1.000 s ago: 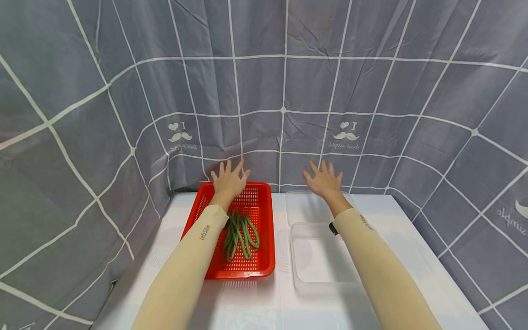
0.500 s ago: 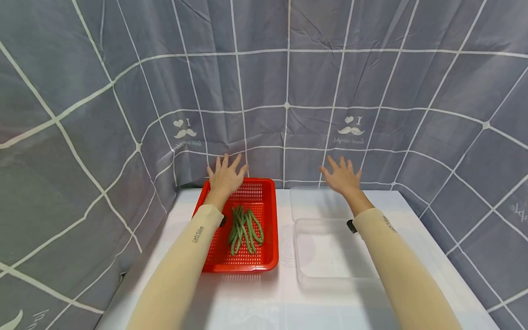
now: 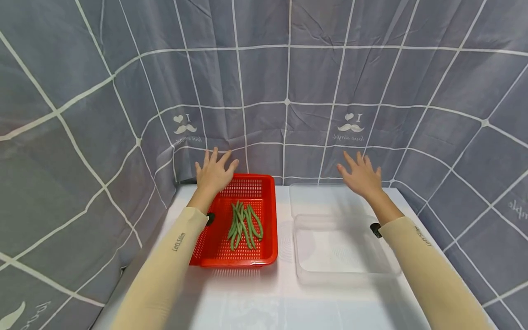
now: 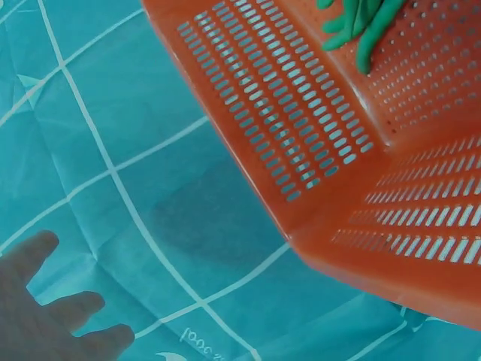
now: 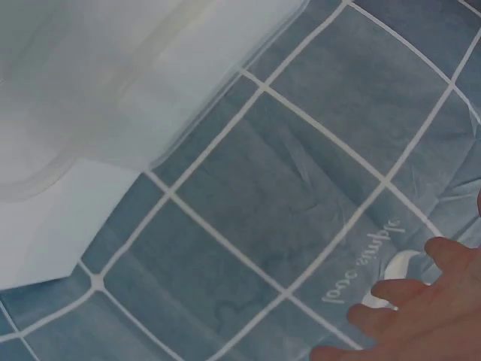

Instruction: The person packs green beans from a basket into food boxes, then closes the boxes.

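Note:
My left hand (image 3: 214,176) hovers with spread fingers above the far left part of a red perforated basket (image 3: 272,220), holding nothing. Several green beans (image 3: 245,224) lie in a loose bunch on the basket's floor; in the left wrist view only the ends of the beans (image 4: 368,30) show. Over on the right, my right hand (image 3: 362,176) is held out with its fingers apart, also holding nothing. It is above and beyond a clear plastic container (image 3: 346,275) that stands beside the basket. In the right wrist view the hand (image 5: 421,308) appears against the curtain.
Behind the container lies a flat clear plastic piece (image 3: 317,199), perhaps its lid. Everything stands on a white table (image 3: 284,298). A grey curtain (image 3: 264,78) with white grid lines encloses the back and both sides.
Both hands have moved apart, the left one to the left and the right one farther to the right. The head view has shifted slightly. Basket, beans and container stay in place.

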`<state>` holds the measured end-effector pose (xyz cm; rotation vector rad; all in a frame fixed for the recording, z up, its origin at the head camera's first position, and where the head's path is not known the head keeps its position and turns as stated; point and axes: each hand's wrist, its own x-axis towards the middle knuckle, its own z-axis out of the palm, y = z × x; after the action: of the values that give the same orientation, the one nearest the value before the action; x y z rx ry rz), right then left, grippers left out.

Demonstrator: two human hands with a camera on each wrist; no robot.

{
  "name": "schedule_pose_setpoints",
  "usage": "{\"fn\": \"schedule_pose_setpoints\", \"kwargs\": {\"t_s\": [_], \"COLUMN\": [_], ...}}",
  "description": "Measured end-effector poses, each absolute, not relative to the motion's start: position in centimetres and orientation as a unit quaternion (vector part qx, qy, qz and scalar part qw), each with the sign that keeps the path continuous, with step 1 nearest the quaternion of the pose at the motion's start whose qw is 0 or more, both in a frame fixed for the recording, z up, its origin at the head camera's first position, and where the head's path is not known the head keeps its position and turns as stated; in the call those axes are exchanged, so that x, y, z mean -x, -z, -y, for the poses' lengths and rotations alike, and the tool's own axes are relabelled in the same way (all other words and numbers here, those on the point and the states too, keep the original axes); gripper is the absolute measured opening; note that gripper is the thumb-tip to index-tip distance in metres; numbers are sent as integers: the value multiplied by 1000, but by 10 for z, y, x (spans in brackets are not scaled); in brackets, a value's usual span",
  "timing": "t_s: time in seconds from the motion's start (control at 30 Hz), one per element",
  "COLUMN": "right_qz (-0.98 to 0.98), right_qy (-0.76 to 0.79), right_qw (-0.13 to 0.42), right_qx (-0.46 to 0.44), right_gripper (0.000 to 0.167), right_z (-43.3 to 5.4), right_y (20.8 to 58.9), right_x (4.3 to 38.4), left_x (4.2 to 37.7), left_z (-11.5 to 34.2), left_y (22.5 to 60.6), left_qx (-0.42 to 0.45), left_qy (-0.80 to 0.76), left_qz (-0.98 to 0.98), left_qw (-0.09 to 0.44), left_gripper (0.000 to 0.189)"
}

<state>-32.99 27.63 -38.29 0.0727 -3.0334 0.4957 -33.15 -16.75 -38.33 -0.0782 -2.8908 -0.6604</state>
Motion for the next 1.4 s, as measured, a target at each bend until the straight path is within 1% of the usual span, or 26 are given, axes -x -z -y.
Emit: {"fn": "schedule_pose_setpoints", "kwargs": {"t_s": [0.13,0.23,0.4,0.5,0.73,0.87,1.03,1.2,1.3,1.4], "right_qz": [987,987,988,987,987,985,974,963,956,949], "right_qy": [-155,-148,-140,-144,-151,-169,-226,-269,-291,-308], "right_qw": [38,50,56,52,48,28,-18,-29,-33,-53], "right_qx": [-31,-36,-41,-42,-32,-24,-8,1,11,37], "right_gripper": [77,76,78,80,76,78,79,80,81,82], "right_z": [-284,-291,-310,-322,-348,-356,-362,-365,-365,-365], "right_y": [382,383,388,396,428,450,476,497,506,512], "right_x": [315,304,283,270,244,232,221,210,204,197], "left_x": [321,313,302,296,284,278,276,275,274,273], "left_z": [171,172,171,170,174,177,177,173,169,165], "left_y": [385,386,387,389,398,405,414,422,426,430], "left_qx": [25,31,42,41,35,32,34,33,32,34], "left_qy": [233,236,245,255,268,277,275,296,314,329], "left_qz": [968,966,963,961,958,956,957,951,947,943], "left_qw": [88,98,105,102,95,90,84,80,66,48], "left_gripper": [67,67,67,66,65,65,66,65,67,67]}}
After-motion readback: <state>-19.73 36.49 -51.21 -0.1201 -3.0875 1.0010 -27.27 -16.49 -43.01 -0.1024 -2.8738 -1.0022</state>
